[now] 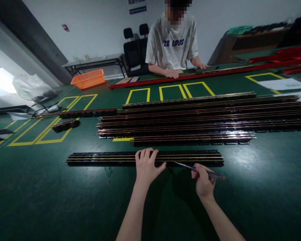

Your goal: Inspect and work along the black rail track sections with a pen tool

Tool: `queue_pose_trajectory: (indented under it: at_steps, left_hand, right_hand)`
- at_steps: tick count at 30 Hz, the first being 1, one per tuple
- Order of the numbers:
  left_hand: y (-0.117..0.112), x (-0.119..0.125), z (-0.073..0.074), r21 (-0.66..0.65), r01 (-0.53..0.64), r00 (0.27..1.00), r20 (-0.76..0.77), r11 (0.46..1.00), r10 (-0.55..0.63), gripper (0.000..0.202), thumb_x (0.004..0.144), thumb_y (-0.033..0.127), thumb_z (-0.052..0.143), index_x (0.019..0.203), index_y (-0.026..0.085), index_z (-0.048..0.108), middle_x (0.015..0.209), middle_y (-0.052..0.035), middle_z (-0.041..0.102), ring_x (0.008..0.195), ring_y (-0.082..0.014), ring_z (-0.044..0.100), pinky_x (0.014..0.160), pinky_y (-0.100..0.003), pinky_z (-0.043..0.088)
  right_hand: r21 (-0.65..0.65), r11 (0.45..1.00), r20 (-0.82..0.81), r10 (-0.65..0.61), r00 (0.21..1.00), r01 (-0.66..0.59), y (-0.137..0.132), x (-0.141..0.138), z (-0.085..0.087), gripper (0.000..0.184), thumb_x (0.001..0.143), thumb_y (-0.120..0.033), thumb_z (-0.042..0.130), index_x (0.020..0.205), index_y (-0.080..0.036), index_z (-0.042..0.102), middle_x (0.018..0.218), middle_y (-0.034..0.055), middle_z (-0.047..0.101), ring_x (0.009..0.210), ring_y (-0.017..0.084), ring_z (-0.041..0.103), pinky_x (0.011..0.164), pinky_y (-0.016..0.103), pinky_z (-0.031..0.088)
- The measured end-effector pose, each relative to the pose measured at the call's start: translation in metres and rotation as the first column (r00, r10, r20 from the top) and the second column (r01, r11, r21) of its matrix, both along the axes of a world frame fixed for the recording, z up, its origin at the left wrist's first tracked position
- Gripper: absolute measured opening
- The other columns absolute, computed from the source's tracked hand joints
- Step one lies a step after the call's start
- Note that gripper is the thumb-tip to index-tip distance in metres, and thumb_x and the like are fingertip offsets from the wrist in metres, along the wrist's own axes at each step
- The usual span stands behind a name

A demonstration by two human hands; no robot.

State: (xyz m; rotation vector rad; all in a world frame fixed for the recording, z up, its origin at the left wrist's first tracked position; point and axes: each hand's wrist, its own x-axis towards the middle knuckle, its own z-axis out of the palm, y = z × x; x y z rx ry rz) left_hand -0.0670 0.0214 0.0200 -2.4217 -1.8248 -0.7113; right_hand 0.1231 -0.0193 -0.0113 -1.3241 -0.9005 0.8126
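**Desk stock, listed from my hands outward**

1. My left hand [146,167]: palm down, fingers spread wide, fingertips resting on the black strip [102,159]. It grips nothing.
2. My right hand [203,183]: closed around a thin tool [184,166], held like a pen. The tool's point slants up and left to the strip's near edge, just right of my left hand.
3. Black strip: long, with fine gold lines along its length. It lies flat and crosswise directly in front of me, under my left fingers, and runs well out to both sides.
4. Stack of strips [203,117]: many similar glossy lengths side by side, just beyond the single strip. One short piece [65,125] lies apart to the left.
5. Container: one orange basket [88,78], far left. I cannot tell its contents from here.
6. Surface: dark green desk [40,201], marked with yellow outlines [170,86]. A white sheet [281,83] sits inside one outline at far right.
7. Far side: a person [173,43] in a white T-shirt, both hands on a long red strip [140,82].
8. Room: white wall [95,26], two black chairs [135,47] and a folding table [95,61] set against it.
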Motion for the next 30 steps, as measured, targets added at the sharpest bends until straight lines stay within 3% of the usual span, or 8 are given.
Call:
queue_pose_trajectory:
  at_steps: [14,21,30]
  left_hand:
    - [0.0007,-0.0051,0.001,-0.011,-0.008,1.0,0.012,1.0,0.008,0.037,0.073,0.046,0.058,0.099,0.02,0.06,0.1,-0.0071,0.062,0.098,-0.0259,0.054,0.093,-0.048,0.034]
    - [-0.0003,-0.0035,0.0014,-0.007,-0.019,1.0,0.006,1.0,0.019,0.037,0.073,0.046,0.059,0.098,0.019,0.061,0.1,-0.0072,0.062,0.097,-0.0255,0.054,0.093,-0.048,0.034]
    - [-0.0013,-0.0037,0.0026,-0.019,-0.02,1.0,-0.01,1.0,0.02,0.039,0.074,0.048,0.058,0.1,0.019,0.061,0.101,-0.0075,0.062,0.099,-0.0259,0.053,0.094,-0.049,0.033]
  right_hand:
    - [0.013,1.0,-0.008,0.001,1.0,-0.001,-0.0002,0.0043,-0.0023,0.041,0.079,-0.035,0.05,0.041,-0.02,0.046,0.041,-0.0029,0.043,0.04,0.011,0.04,0.042,0.025,0.032]
    - [-0.02,0.996,0.0,0.089,0.996,-0.089,-0.0003,0.0062,0.0003,0.041,0.08,-0.037,0.049,0.043,-0.02,0.047,0.043,-0.0018,0.044,0.043,0.012,0.042,0.044,0.026,0.034]
    - [-0.012,0.998,-0.02,0.065,0.998,-0.066,0.0007,0.0056,-0.0019,0.042,0.08,-0.038,0.051,0.042,-0.02,0.047,0.042,-0.0018,0.045,0.043,0.012,0.043,0.045,0.026,0.034]
